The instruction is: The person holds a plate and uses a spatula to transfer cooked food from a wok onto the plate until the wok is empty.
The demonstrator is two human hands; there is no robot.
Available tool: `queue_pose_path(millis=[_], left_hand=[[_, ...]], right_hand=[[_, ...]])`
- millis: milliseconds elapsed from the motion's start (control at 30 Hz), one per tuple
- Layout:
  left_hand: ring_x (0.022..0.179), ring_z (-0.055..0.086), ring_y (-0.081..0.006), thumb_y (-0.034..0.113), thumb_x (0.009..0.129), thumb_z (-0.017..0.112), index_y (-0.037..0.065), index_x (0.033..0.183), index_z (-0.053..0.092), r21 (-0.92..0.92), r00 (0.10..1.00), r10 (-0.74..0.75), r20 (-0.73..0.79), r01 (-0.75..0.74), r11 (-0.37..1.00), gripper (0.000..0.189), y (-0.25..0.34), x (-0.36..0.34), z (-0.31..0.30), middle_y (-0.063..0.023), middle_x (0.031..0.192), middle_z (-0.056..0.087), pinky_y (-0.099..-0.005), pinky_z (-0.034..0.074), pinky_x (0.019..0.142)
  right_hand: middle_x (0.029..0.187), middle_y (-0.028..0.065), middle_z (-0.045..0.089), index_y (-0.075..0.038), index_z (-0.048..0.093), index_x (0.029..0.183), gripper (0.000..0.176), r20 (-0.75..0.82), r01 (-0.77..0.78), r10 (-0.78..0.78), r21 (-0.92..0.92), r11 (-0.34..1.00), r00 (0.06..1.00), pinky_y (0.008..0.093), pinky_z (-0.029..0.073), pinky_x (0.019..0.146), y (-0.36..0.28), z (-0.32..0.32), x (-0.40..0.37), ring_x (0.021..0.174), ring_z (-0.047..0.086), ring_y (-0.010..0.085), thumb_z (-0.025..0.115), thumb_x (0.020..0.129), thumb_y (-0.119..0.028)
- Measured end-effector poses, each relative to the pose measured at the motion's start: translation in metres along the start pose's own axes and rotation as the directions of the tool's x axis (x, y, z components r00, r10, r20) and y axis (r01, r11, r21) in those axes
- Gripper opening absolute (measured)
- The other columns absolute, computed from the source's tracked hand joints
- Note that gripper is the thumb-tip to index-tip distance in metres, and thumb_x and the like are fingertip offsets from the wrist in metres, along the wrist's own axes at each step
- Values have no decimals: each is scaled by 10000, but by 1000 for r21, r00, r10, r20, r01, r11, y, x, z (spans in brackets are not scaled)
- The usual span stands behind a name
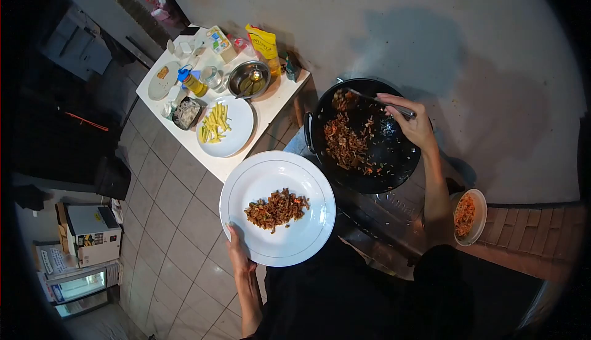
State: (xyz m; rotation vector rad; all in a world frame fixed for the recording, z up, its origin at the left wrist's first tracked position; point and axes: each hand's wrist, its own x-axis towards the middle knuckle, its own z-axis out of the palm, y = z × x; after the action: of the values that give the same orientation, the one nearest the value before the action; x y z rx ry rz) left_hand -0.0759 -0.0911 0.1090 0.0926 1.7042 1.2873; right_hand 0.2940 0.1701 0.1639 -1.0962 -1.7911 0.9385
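My left hand [239, 252] grips the lower left rim of a white plate [277, 166], holding it beside the wok. A mound of brown fried food [276, 209], perhaps rice, lies in the middle of that plate. Over the black wok [394, 161], my right hand [411, 120] is closed around the handle of a metal spoon or spatula [403, 111]. The utensil's head reaches to the wok's far left side and carries some of the food. More of the same brown food [348, 143], with orange bits, covers the wok's left half.
Left of the wok, a white table [268, 109] bears a plate of yellow-green strips [215, 123], a metal bowl [249, 79], an oil bottle [196, 84] and a yellow packet [263, 44]. A bowl of shredded orange food [469, 217] stands to the right.
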Motion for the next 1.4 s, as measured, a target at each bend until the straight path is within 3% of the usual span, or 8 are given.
queue_pose_path(millis=[133,200,333,633,833,1067,1233,1400], left_hand=[[948,615,-213,493,961,379,-67,1252,440,-72,987,115,108,-107,992,634,-11,8,-4,-155,1107,576,-327,517,799],[762,646,-217,533,890,516,-59,1222,365,-135,995,88,53,-80,988,696,-15,13,-4,-168,989,577,-324,546,556],[784,642,-210,525,901,501,-64,1202,414,-91,995,52,86,-44,995,667,-16,16,-2,-158,987,591,-317,546,573],[947,617,-220,502,948,408,-56,1273,412,-8,973,64,220,-63,998,646,-9,15,0,-156,1145,558,-330,532,766],[963,615,-226,501,944,420,-56,1278,410,-41,976,105,190,-99,994,649,-20,23,-7,-159,1154,556,-342,535,772],[971,614,-231,500,948,407,-57,1289,399,-17,982,82,168,-80,997,652,-21,23,-10,-159,1159,555,-340,531,796],[815,637,-228,510,913,489,-66,1203,424,-82,970,157,188,-144,986,648,-19,20,-7,-171,1007,583,-343,549,636],[762,645,-208,504,924,469,-44,1196,442,-59,979,91,181,-81,995,613,-16,16,-7,-149,975,599,-306,544,582]], right_hand=[[1065,118,668,1,651,1088,217,169,-81,72,50,995,983,262,516,716,-1,-14,-8,808,604,116,574,887,-24],[1084,145,657,28,658,1050,194,233,-160,145,46,986,962,271,524,743,-3,-21,-13,876,617,138,562,883,4],[1095,156,649,24,651,1063,208,75,54,-61,91,994,995,283,533,779,2,-7,-17,929,638,185,573,870,19],[1104,155,646,22,657,1038,199,50,48,-57,174,984,997,282,524,822,-8,2,-25,949,630,175,591,851,31],[1121,153,639,26,650,1055,232,314,-19,8,33,999,949,290,520,825,-14,-31,-42,993,614,184,588,834,56],[1063,110,672,-17,661,1067,209,-210,-179,165,-51,982,964,265,514,722,-10,-33,-31,850,631,138,597,872,-57],[1023,132,679,-21,672,1022,195,167,69,-22,-283,956,986,329,509,810,-14,-9,-31,918,661,257,635,832,-43],[1008,129,682,-18,669,1018,198,44,177,-172,-291,940,984,320,511,799,-23,-7,-17,899,661,245,638,823,-28]])
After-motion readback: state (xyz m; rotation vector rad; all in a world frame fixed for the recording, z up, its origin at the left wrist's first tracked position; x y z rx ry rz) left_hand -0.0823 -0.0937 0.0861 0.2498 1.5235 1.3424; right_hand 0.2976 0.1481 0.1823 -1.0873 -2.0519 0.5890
